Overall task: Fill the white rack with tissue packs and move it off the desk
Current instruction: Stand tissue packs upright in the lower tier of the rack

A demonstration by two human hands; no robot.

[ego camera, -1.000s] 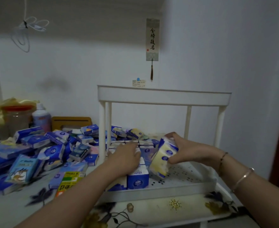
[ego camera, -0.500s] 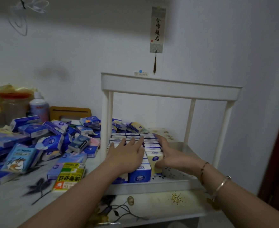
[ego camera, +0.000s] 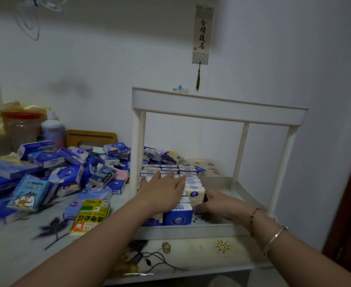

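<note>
The white rack (ego camera: pixel 218 109) stands on the desk at the right, its lower shelf (ego camera: pixel 191 229) holding rows of upright tissue packs (ego camera: pixel 177 216) on its left half. My left hand (ego camera: pixel 162 190) lies flat with straight fingers on top of these rows. My right hand (ego camera: pixel 214 201) is at the right side of the rows, against a yellow pack (ego camera: pixel 195 194) standing at the row's end; its fingers are partly hidden behind the pack. The right half of the shelf is bare.
A big heap of loose tissue packs (ego camera: pixel 52 172) covers the desk left of the rack, with a yellow-green pack (ego camera: pixel 90 216) nearest me. A jar (ego camera: pixel 21 129), a bottle (ego camera: pixel 52 129) and a wooden holder (ego camera: pixel 91 137) stand at the back wall. The desk's front edge (ego camera: pixel 170 274) is close.
My right hand brought the yellow pack down and stood it at the end of the rows. My left hand spread flat over the packs. The camera moved closer.
</note>
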